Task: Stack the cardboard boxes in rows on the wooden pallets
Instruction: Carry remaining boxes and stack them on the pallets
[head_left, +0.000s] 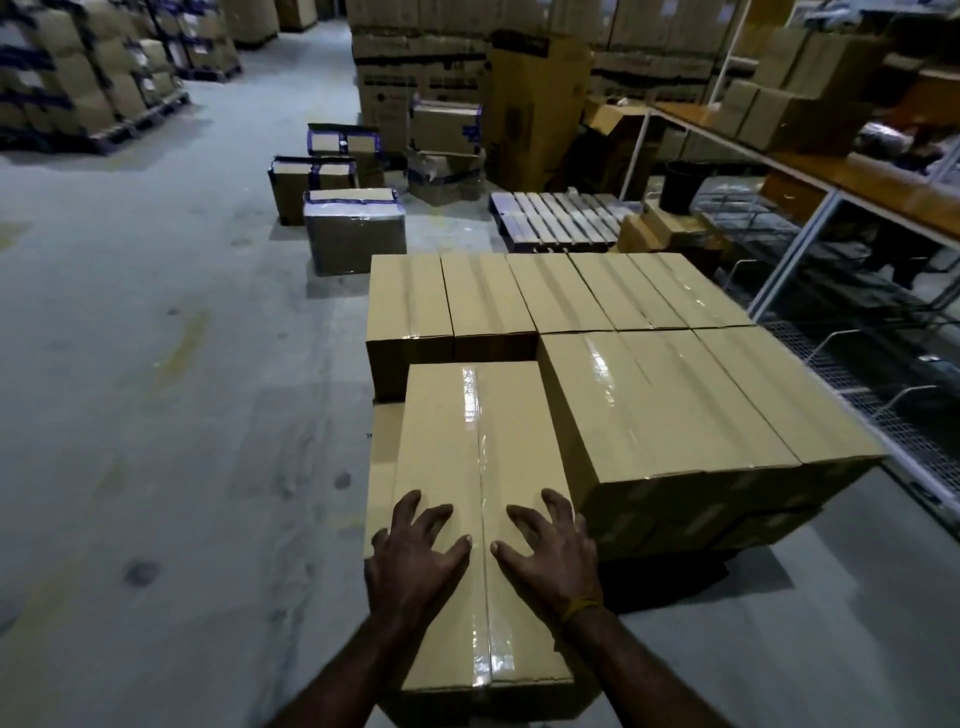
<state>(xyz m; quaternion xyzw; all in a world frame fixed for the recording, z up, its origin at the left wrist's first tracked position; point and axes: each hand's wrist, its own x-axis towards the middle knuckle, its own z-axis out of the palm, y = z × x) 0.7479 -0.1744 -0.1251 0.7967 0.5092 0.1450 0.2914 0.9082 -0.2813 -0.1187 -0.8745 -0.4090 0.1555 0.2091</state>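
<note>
Box (483, 499): taped, stiff cardboard, probably heavy. Left hand (415, 556) and right hand (550, 551) flat on top, fingers spread, gripping nothing. Lift by bottom edges.

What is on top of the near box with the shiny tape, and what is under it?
Both hands rest spread on the near box: left hand, right hand, either side of its tape. Beneath it, another box shows at the left edge. The pallet underneath is hidden.

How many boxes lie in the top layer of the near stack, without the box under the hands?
8: five narrow boxes in the far row, three wider boxes in the near row, right of the box under the hands.
</note>
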